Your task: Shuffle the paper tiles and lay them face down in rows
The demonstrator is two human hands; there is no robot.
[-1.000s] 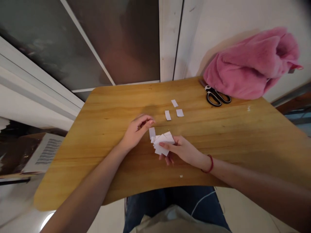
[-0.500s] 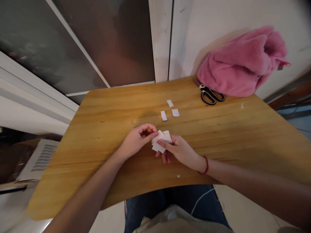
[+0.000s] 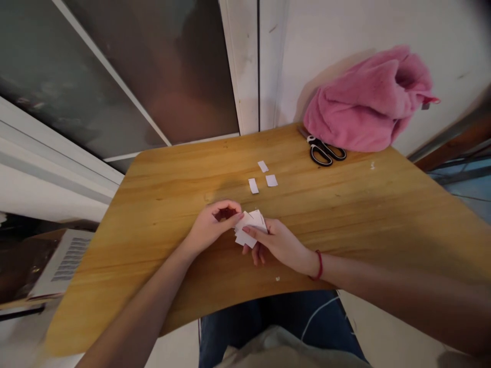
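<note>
Fingers of the right hand [image 3: 284,243] are clamped on a loose, fanned stack of white paper slips [image 3: 251,227], thumb on top and other fingers beneath; the left hand [image 3: 205,225] brings thumb and forefinger close together at the stack's far left corner, the thumb touching it, though whether they pinch a slip cannot be told. Around them, a sliding door [image 3: 184,66] with dark glass panels and white frames fills the far left; a pale, scuffed wall [image 3: 326,41] stands far right; a wooden table [image 3: 161,199], yellow-brown with streaky grain and rounded corners, spreads beneath the hands; the wearer's dark blue trousers [image 3: 264,312] show at its near edge, above a pale floor [image 3: 383,327]. On the table's far right slumps a plush pink bundle [image 3: 360,107] against the wall, a small red loop at its right end; left of the table sits a carton [image 3: 72,260] bearing a block of dark printed lines, too small to read. Black-handled scissors [image 3: 322,153] with white trim lie just before the bundle; a red bracelet [image 3: 319,265] rings the right wrist; three separate slips [image 3: 271,180] lie apart from one another beyond the hands; tiny white scraps [image 3: 277,279] dot the wood.
</note>
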